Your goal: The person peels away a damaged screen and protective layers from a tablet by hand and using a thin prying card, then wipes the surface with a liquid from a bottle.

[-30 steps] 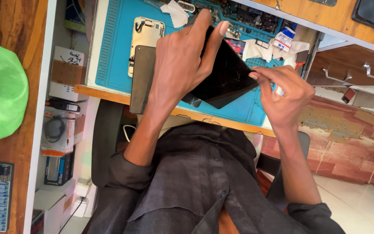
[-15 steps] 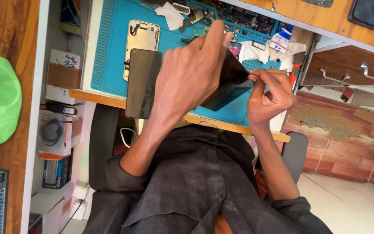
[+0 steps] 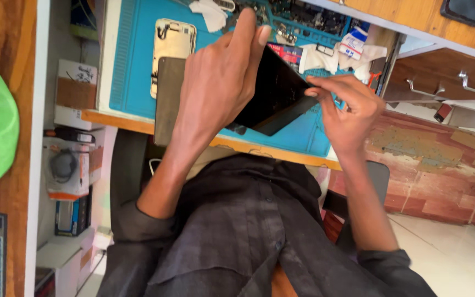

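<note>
My left hand grips a black phone from above and holds it tilted over the blue work mat. Its fingers reach across the phone's upper edge. My right hand is at the phone's right edge, with thumb and fingertips pinched on that edge. I cannot tell whether they hold a small tool or a film. The phone's left part is hidden under my left hand.
A pale opened phone housing and a dark grey panel lie on the mat's left. White tissue, a parts tray and a small white bottle sit at the back. Wooden drawers stand right, shelves with boxes left.
My left hand has turned the phone, so more of its black face shows than half a second ago. My right fingertips stay pinched at its right edge.
</note>
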